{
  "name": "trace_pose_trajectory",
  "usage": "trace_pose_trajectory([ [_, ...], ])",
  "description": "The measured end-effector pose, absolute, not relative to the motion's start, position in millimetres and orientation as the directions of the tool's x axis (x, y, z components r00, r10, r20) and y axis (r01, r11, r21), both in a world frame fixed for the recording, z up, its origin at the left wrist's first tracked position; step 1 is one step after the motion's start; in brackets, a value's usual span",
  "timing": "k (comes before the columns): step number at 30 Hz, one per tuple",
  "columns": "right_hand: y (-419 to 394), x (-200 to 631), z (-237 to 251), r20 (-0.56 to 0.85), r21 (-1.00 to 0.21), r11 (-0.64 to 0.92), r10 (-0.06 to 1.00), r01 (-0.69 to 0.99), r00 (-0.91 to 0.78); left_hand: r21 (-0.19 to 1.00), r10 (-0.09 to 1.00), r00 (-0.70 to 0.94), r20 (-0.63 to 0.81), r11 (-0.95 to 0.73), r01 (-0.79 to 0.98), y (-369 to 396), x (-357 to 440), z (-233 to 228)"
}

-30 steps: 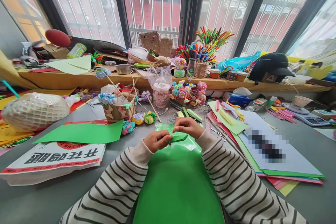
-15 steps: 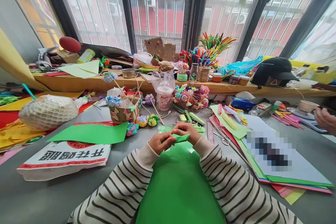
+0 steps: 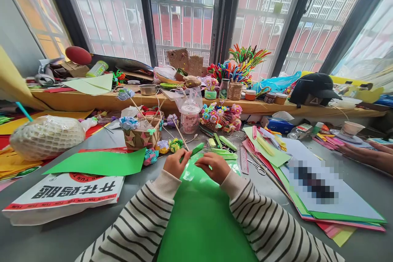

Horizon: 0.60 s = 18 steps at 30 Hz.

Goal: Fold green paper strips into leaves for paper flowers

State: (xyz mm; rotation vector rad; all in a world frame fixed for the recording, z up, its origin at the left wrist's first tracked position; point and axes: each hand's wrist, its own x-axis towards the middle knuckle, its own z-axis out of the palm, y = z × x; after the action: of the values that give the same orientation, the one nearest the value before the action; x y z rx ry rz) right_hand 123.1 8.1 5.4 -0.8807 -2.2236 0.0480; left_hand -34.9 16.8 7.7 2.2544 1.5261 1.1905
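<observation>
My left hand [image 3: 174, 163] pinches a small folded green paper strip [image 3: 196, 149] that sticks up and to the right from its fingers. My right hand [image 3: 214, 166] hovers close beside it, fingers curled, over a glossy green sheet [image 3: 202, 217] lying on the grey table in front of me. Both arms wear striped sleeves. More folded green strips [image 3: 223, 154] lie just beyond my right hand.
A woven basket with paper flowers [image 3: 140, 135] and a plastic cup [image 3: 189, 117] stand behind my hands. Green paper [image 3: 98, 163] and a printed bag [image 3: 64, 193] lie left; stacked coloured sheets [image 3: 319, 188], a ruler and scissors [image 3: 257, 166] lie right. Another person's hand [image 3: 368, 154] rests far right.
The folded strip was held level between both hands; now my left hand alone holds it tilted upward, and my right hand has dropped toward the sheet. The other person's hand reached further in.
</observation>
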Motion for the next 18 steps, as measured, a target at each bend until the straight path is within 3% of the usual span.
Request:
trace_pose_trajectory([
  [3,5.9,119.6,7.9,0.625,-0.111,0.778,0.539,0.619,-0.565,0.369,0.806,0.248,0.538,-0.489,0.79,21.4,-34.5,0.1],
  [7,8.1,124.9,15.3,0.648,-0.09,0.79,0.509,0.606,-0.567,0.275,0.768,0.379,0.516,-0.567,0.776,24.1,-35.6,-4.6],
  [12,13.2,137.1,25.5,0.674,-0.215,0.807,0.53,0.55,-0.515,0.334,0.748,0.495,0.443,-0.649,0.683,20.6,-35.6,0.0],
  [18,17.3,143.1,30.0,0.635,-0.421,0.786,0.611,0.452,-0.472,0.507,0.722,0.588,0.364,-0.683,0.525,11.5,-29.6,6.4],
])
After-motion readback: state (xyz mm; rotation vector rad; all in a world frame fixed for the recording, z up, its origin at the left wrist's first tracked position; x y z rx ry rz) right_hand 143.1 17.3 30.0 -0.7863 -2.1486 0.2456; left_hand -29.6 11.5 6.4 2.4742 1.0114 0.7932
